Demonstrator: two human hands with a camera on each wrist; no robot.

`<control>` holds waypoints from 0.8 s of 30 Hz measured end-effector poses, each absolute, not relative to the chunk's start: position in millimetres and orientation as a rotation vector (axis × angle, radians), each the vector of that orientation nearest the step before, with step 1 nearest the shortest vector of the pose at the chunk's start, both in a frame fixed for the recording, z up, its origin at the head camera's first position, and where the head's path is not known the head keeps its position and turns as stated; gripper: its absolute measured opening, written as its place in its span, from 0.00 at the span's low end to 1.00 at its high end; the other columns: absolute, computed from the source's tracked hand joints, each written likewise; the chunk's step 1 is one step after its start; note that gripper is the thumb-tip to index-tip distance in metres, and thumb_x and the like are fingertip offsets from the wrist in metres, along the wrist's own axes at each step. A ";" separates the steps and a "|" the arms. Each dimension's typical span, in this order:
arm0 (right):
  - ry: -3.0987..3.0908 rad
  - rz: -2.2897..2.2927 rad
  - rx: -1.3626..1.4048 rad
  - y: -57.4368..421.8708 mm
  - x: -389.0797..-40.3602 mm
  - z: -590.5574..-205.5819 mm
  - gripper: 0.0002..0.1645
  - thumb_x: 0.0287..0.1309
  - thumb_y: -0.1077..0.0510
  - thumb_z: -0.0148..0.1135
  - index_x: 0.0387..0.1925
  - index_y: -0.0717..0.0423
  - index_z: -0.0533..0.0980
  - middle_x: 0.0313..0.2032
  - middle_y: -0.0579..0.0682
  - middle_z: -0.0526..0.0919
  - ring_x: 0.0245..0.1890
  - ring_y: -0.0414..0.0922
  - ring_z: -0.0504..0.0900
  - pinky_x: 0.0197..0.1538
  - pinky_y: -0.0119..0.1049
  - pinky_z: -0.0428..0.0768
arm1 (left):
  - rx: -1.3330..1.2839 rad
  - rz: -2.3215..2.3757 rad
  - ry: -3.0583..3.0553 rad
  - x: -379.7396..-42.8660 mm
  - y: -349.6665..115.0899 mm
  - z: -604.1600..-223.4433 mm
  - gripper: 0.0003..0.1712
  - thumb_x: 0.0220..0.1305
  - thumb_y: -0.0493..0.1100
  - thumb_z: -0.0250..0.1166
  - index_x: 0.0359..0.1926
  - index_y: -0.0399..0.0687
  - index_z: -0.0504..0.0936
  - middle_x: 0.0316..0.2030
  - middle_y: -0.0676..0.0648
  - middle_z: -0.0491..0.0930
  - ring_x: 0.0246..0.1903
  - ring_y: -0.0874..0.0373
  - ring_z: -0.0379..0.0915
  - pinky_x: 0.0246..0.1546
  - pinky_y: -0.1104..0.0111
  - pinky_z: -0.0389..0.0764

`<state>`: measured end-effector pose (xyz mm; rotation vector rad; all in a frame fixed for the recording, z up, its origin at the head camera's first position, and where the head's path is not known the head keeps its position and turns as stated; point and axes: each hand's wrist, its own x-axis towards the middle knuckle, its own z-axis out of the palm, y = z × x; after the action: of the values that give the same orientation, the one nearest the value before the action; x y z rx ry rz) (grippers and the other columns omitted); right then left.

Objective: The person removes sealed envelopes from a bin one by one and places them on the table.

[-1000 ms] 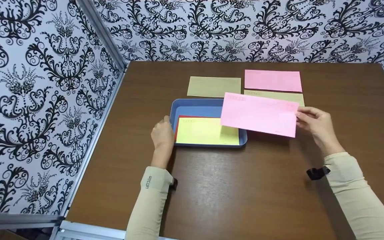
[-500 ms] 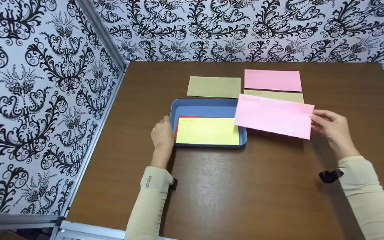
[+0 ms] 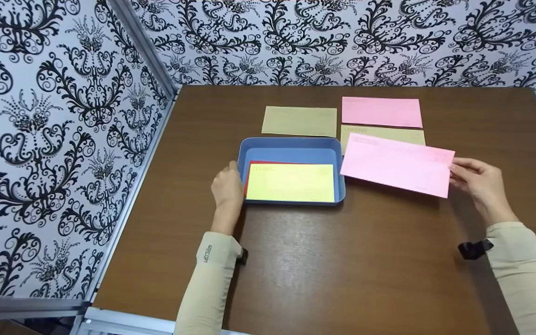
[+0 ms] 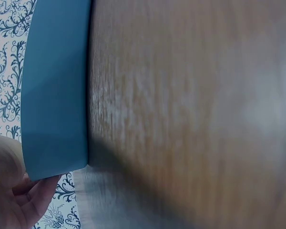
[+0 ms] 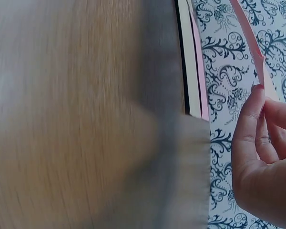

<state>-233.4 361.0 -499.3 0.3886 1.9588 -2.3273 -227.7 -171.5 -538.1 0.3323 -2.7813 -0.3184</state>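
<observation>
A pink envelope (image 3: 396, 164) is held up off the table by its right end, tilted, to the right of the blue tray (image 3: 291, 143). My right hand (image 3: 479, 188) pinches that end between thumb and fingers; the right wrist view shows the same envelope (image 5: 251, 40) nearly edge-on above the hand (image 5: 264, 148). My left hand (image 3: 227, 190) grips the tray's left side, and in the left wrist view its fingers (image 4: 40, 198) curl at the tray's end wall. Inside the tray lies a yellow envelope (image 3: 291, 183) over a red one (image 3: 248, 180), mostly hidden.
Behind the tray a tan envelope (image 3: 299, 121) lies flat on the brown table (image 3: 296, 270). Right of it lie another pink envelope (image 3: 382, 112) and a second tan one (image 3: 389, 134), partly covered by the held envelope. Patterned walls (image 3: 314, 42) stand at the back and left.
My right hand has moved right and slightly toward me with the pink envelope, away from over the tray. The yellow envelope now shows whole. My left hand and the tray have stayed put.
</observation>
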 end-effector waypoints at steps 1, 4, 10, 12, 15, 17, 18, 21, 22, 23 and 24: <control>1.959 -2.326 0.394 363.1 -233.3 -499.6 0.08 0.58 0.66 0.68 0.33 0.50 0.87 0.26 0.42 0.89 0.24 0.36 0.87 0.31 0.27 0.85 | 0.331 -0.321 -2.786 -227.8 -171.5 -538.1 0.11 0.65 0.30 0.55 0.44 0.40 0.80 0.34 0.37 0.86 0.35 0.38 0.85 0.34 0.48 0.85; 1.935 -2.346 0.400 369.0 -232.7 -500.4 0.08 0.58 0.67 0.67 0.33 0.51 0.87 0.26 0.42 0.88 0.24 0.36 0.86 0.30 0.28 0.85 | 0.333 -0.331 -2.801 -227.9 -171.8 -537.8 0.11 0.64 0.30 0.56 0.45 0.40 0.81 0.35 0.38 0.86 0.35 0.38 0.85 0.34 0.48 0.85; 1.846 -2.401 0.394 377.0 -232.1 -503.0 0.09 0.57 0.69 0.66 0.32 0.54 0.87 0.26 0.45 0.88 0.24 0.37 0.87 0.31 0.28 0.85 | 0.344 -0.345 -2.818 -227.6 -172.5 -537.1 0.11 0.64 0.31 0.57 0.45 0.40 0.80 0.36 0.38 0.86 0.36 0.38 0.85 0.35 0.48 0.85; 1.846 -2.386 0.387 378.2 -232.7 -504.7 0.10 0.57 0.69 0.66 0.32 0.53 0.87 0.26 0.45 0.88 0.25 0.37 0.87 0.32 0.28 0.85 | 0.348 -0.344 -2.816 -227.5 -172.5 -536.9 0.11 0.63 0.31 0.57 0.45 0.41 0.80 0.36 0.38 0.86 0.36 0.37 0.85 0.35 0.48 0.85; 1.874 -2.334 0.388 378.4 -234.0 -507.5 0.09 0.58 0.68 0.67 0.32 0.52 0.87 0.26 0.44 0.88 0.26 0.36 0.87 0.32 0.28 0.85 | 0.348 -0.340 -2.812 -227.4 -172.3 -537.0 0.11 0.63 0.31 0.57 0.45 0.41 0.80 0.36 0.37 0.86 0.36 0.37 0.85 0.35 0.48 0.85; 1.898 -2.292 0.401 377.5 -235.1 -509.3 0.08 0.57 0.66 0.68 0.32 0.50 0.87 0.26 0.43 0.88 0.26 0.36 0.87 0.32 0.28 0.85 | 0.345 -0.334 -2.817 -227.7 -172.2 -537.5 0.11 0.63 0.31 0.57 0.45 0.41 0.80 0.36 0.38 0.86 0.36 0.37 0.85 0.35 0.48 0.85; 1.912 -2.266 0.410 376.9 -235.7 -509.9 0.08 0.57 0.66 0.68 0.32 0.49 0.87 0.27 0.42 0.88 0.26 0.35 0.87 0.32 0.27 0.85 | 0.345 -0.333 -2.821 -227.8 -172.1 -537.5 0.11 0.63 0.31 0.57 0.46 0.41 0.80 0.36 0.38 0.86 0.36 0.38 0.85 0.35 0.48 0.85; 1.952 -2.196 0.435 374.6 -237.7 -511.4 0.08 0.57 0.64 0.69 0.31 0.46 0.87 0.27 0.40 0.87 0.26 0.34 0.86 0.32 0.27 0.85 | 0.343 -0.330 -2.828 -228.1 -171.7 -537.2 0.12 0.63 0.31 0.57 0.46 0.41 0.80 0.37 0.38 0.86 0.36 0.38 0.85 0.36 0.49 0.85; 1.957 -2.182 0.442 373.8 -238.4 -511.6 0.08 0.57 0.63 0.69 0.31 0.46 0.87 0.27 0.40 0.87 0.26 0.34 0.86 0.32 0.27 0.85 | 0.343 -0.328 -2.829 -228.2 -171.6 -537.1 0.12 0.63 0.31 0.57 0.46 0.41 0.80 0.37 0.38 0.86 0.36 0.38 0.85 0.36 0.49 0.85; 1.961 -2.170 0.446 373.1 -239.2 -511.9 0.08 0.57 0.63 0.69 0.31 0.45 0.87 0.27 0.39 0.87 0.26 0.34 0.85 0.32 0.26 0.85 | 0.344 -0.328 -2.828 -228.1 -171.4 -536.9 0.12 0.63 0.31 0.57 0.46 0.41 0.80 0.37 0.38 0.86 0.36 0.38 0.85 0.36 0.49 0.85; 1.965 -2.158 0.448 372.5 -240.0 -512.1 0.09 0.57 0.63 0.69 0.31 0.45 0.87 0.26 0.39 0.87 0.26 0.34 0.85 0.32 0.26 0.85 | 0.343 -0.327 -2.827 -227.9 -171.2 -536.6 0.12 0.63 0.31 0.57 0.46 0.41 0.80 0.36 0.38 0.86 0.36 0.38 0.85 0.36 0.49 0.85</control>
<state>-240.0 372.5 -512.1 0.4479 1.9650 -2.1582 -227.9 -171.2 -536.6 0.3429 -2.8274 -0.3272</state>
